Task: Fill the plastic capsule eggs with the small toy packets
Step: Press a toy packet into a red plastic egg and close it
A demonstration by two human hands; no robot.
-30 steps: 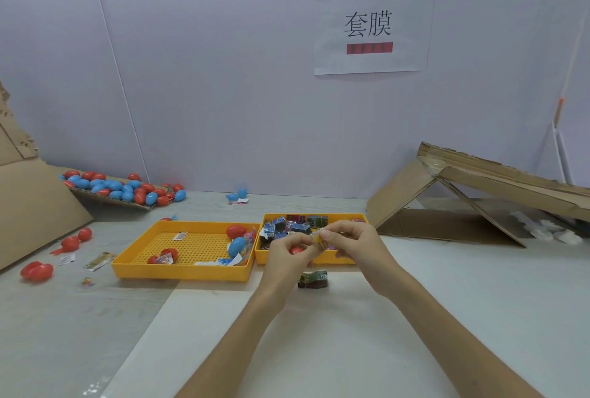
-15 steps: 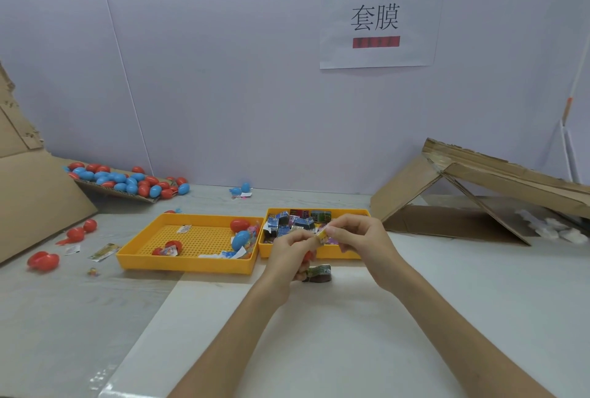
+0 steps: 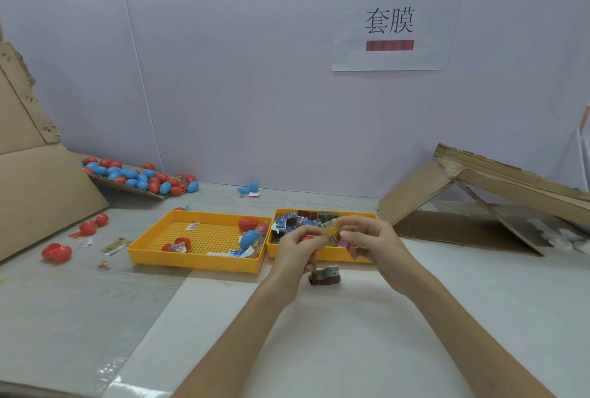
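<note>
The left hand (image 3: pixel 298 249) is gripping the red capsule egg (image 3: pixel 307 238) steady while the right hand (image 3: pixel 372 242), just beside it, is pinching a yellow toy packet (image 3: pixel 330 231) between them, apparently to feed it in.

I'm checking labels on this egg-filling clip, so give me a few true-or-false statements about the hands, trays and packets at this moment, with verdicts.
1. The right hand pinches a small yellow toy packet. True.
2. The left hand lies flat and holds nothing. False: it is raised and grips a red capsule egg.
3. Two yellow trays sit side by side, the left tray and the right tray. True.
4. The left tray holds only blue eggs. False: red eggs lie in it beside a blue egg.
5. A dark packet lies on the table just on the near side of the right tray. True.
</note>
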